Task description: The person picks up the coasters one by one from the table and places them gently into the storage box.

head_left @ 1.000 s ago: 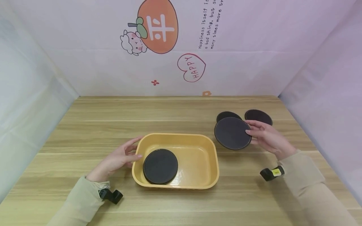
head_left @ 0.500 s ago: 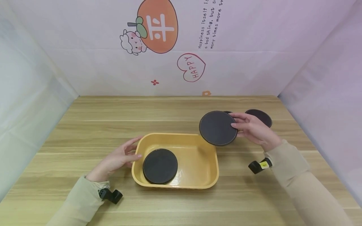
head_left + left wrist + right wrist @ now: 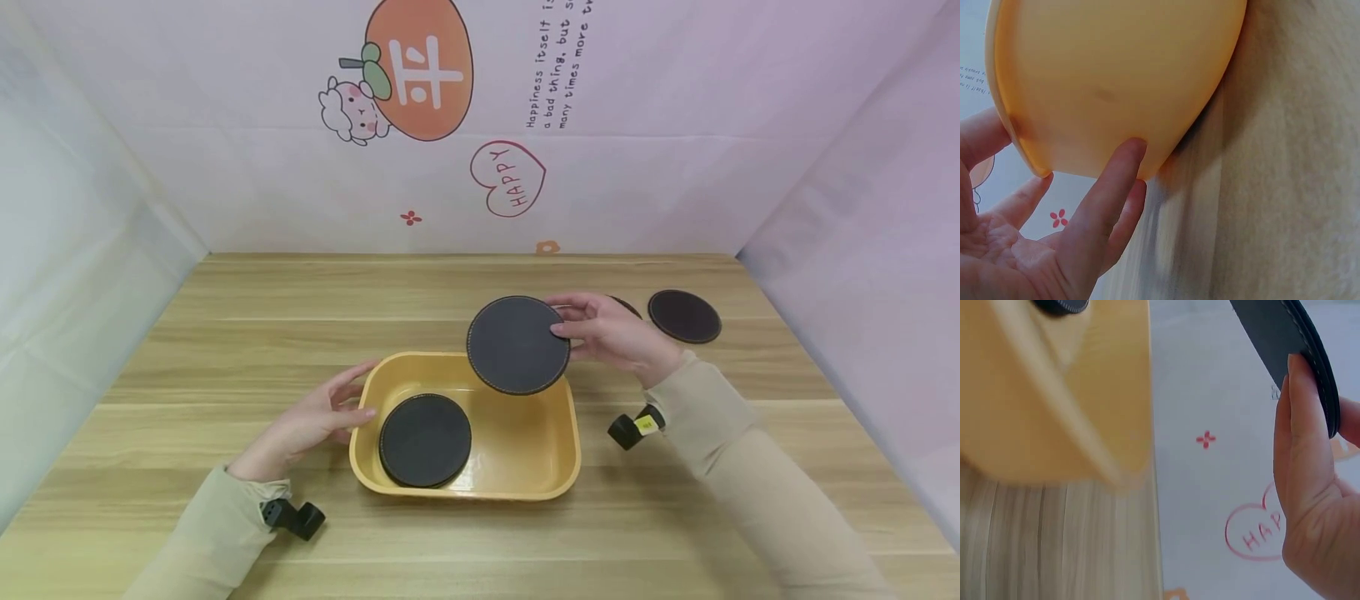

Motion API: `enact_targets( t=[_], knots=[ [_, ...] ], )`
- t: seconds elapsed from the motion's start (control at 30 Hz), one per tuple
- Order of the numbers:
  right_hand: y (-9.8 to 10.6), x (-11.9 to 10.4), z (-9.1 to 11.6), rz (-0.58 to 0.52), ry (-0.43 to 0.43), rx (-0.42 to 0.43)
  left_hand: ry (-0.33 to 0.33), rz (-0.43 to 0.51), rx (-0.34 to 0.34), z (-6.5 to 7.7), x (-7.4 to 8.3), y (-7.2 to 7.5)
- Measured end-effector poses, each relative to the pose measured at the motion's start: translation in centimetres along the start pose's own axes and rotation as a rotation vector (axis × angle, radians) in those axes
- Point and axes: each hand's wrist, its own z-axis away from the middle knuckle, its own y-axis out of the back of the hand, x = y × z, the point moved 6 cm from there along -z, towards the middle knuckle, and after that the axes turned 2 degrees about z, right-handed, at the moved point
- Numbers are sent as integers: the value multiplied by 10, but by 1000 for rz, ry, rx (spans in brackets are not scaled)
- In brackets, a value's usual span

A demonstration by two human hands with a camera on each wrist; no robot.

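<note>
My right hand [image 3: 611, 333] pinches a round black stitched coaster [image 3: 517, 346] by its right edge, thumb on the upper face. This coaster is tilted above the back right of a yellow plastic bin [image 3: 517, 458], overlapping its rim in the head view. Inside the bin, at its left end, lie stacked black coasters [image 3: 425, 440]. My left hand [image 3: 315, 421] holds the bin's left end, thumb at the rim and fingers [image 3: 1100, 200] against the outer wall. In the right wrist view, stitching shows along the edge of the held coaster [image 3: 1272, 331].
On the wooden table [image 3: 262, 333], one coaster [image 3: 684, 316] lies at the back right. Another coaster [image 3: 627, 305] is mostly hidden behind my right hand. A printed white cloth [image 3: 637, 167] hangs behind the table, with more cloth at both sides.
My right hand has carried its coaster leftward, from right of the bin to above the bin's back rim. The left hand and bin have stayed put.
</note>
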Motion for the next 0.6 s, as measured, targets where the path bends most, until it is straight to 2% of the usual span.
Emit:
enact_targets(
  t=[0.3,0.6],
  knots=[
    [-42,2,-25,50,-12,-113,4,5,3,1,0,0],
    [-78,21,-43,162,-75,-222,2,-1,0,0,-1,1]
  ],
)
